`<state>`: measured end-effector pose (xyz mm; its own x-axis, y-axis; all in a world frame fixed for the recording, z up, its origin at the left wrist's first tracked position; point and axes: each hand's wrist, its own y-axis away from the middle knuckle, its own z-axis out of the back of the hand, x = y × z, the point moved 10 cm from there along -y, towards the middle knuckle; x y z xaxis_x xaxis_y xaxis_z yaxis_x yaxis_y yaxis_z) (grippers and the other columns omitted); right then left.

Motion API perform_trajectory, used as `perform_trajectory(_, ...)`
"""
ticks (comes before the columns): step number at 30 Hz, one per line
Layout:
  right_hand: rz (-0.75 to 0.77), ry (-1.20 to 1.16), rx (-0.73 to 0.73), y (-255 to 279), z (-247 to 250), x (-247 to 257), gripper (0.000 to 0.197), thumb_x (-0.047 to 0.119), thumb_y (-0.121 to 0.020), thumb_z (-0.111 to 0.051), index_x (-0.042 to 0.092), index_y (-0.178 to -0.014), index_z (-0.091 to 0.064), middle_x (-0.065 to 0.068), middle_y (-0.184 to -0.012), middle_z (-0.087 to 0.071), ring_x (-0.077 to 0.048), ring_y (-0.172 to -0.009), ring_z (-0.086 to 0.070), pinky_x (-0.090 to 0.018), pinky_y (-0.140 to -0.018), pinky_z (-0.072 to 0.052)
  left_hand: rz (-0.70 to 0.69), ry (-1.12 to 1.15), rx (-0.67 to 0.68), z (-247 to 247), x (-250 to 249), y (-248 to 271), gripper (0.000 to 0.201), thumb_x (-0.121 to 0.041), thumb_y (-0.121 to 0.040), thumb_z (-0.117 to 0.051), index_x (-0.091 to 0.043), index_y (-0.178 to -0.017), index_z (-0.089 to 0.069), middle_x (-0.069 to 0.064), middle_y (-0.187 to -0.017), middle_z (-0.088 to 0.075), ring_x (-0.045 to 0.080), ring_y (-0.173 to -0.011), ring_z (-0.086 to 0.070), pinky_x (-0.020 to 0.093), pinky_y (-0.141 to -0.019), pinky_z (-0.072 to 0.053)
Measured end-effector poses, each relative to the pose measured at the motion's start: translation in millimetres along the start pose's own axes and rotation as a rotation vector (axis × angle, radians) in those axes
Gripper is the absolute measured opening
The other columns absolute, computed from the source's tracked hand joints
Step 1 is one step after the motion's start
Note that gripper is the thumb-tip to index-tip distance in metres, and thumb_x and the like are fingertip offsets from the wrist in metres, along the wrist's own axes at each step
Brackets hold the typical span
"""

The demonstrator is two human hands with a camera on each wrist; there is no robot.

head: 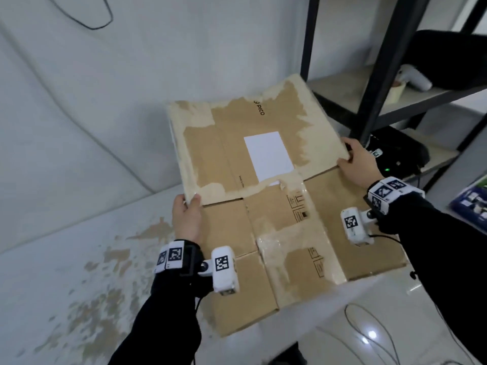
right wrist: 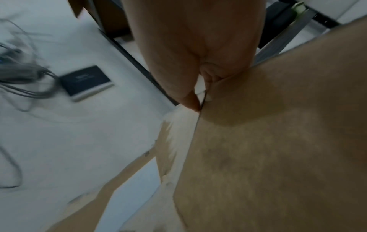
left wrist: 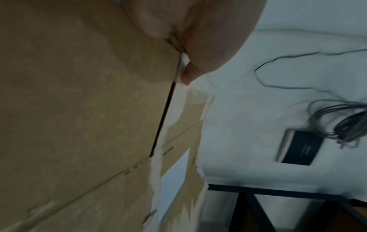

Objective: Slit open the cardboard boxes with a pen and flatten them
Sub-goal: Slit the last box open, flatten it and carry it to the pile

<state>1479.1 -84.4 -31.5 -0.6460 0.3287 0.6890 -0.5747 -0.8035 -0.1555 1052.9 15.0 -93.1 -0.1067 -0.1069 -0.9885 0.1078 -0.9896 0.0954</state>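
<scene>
Underneath, both hands' fingers hide behind the flattened cardboard box (head: 263, 196).

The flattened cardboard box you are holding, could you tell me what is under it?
The flattened cardboard box, gripped by the left hand and the right hand, hangs over the white floor; whatever lies directly beneath is hidden.

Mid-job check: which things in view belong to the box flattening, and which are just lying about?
Part of the job:
- flattened cardboard box, held by both hands
- left hand, gripping its left edge
- right hand, gripping its right edge

Lying about:
- metal shelf
- tape roll on the shelf
- white controller on the shelf
- cables on the floor
- black device on the floor
</scene>
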Motion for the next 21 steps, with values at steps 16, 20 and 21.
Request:
perform_trajectory(16,-0.236,0.248,0.717,3,-80,-202,0.088,0.056,-0.085,-0.054,0.044,-0.146,0.008,-0.008,-0.158,0.008,-0.036,-0.143,-0.011,-0.050,-0.116,-0.016,0.457,-0.223,0.024,-84,97,-11,0.062,-0.028,-0.091,-0.061,-0.013,-0.142,-0.030,0.011,-0.124,-0.051,0.029,-0.113,-0.053,0.045,-0.102,-0.042)
perform_trajectory(20,-0.193,0.134,0.611,-22,-75,-196,0.097,0.060,-0.078,-0.060,0.028,-0.151,-0.006,-0.011,-0.153,-0.024,-0.032,-0.135,-0.034,-0.047,-0.109,-0.032,0.452,-0.330,0.127,-90,100,51,0.041,-0.035,-0.096,-0.052,-0.013,-0.130,-0.046,0.006,-0.124,-0.058,0.024,-0.108,-0.056,0.040,-0.097,-0.044)
perform_trajectory(21,-0.199,0.140,0.596,-24,-74,-196,0.097,0.060,-0.078,-0.060,0.022,-0.151,-0.009,-0.011,-0.152,-0.028,-0.032,-0.135,-0.035,-0.046,-0.109,-0.032,0.437,-0.299,0.102,-93,98,67,0.038,-0.033,-0.097,-0.049,-0.015,-0.130,-0.046,0.004,-0.125,-0.057,0.023,-0.108,-0.055,0.039,-0.097,-0.043)
